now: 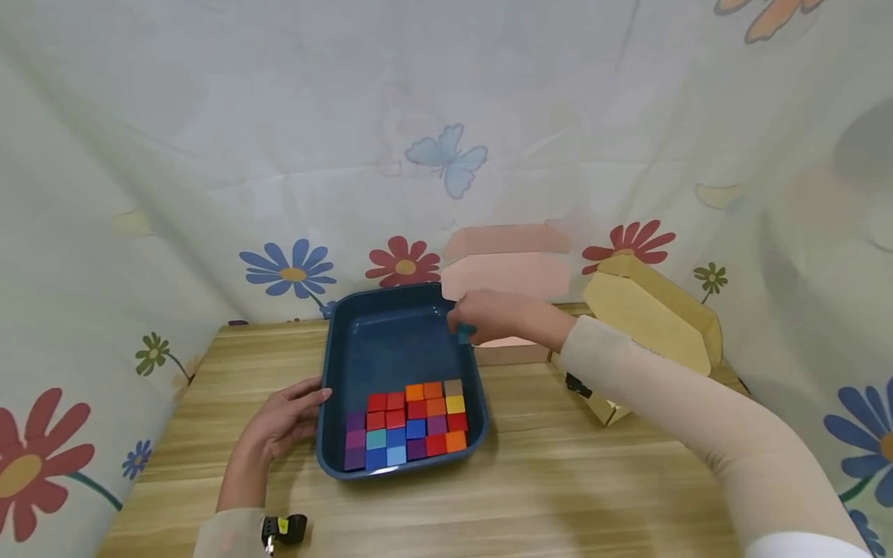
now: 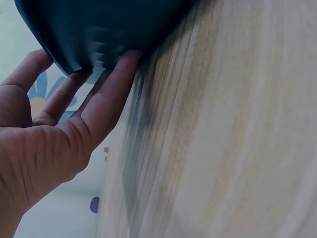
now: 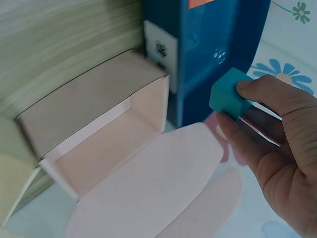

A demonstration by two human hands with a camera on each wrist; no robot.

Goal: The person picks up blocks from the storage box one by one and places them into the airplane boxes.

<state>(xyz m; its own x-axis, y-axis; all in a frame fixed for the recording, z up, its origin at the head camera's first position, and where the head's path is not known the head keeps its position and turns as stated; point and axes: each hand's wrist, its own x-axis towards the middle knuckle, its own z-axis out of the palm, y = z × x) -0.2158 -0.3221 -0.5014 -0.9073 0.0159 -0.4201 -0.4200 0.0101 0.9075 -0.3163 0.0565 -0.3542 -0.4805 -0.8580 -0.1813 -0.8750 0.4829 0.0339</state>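
From where I stand, a whitish, creased fabric backdrop point(image 1: 335, 186) hangs behind the grip point(image 1: 481, 314) and continues down both sides. Printed above the grip, slightly to its left, is a pale blue butterfly point(image 1: 446, 159); orange wings point(image 1: 774, 17) show high and far to its right. Left of the grip I see a red daisy point(image 1: 391, 257), then a blue daisy point(image 1: 272, 267); on its right, another red daisy point(image 1: 638, 246) and a small green flower point(image 1: 710, 277). Below the grip spreads a tabletop point(image 1: 544, 504) with streaky, yellowish-brown wood grain. The light is soft, leaving blurred shadows on the wood.
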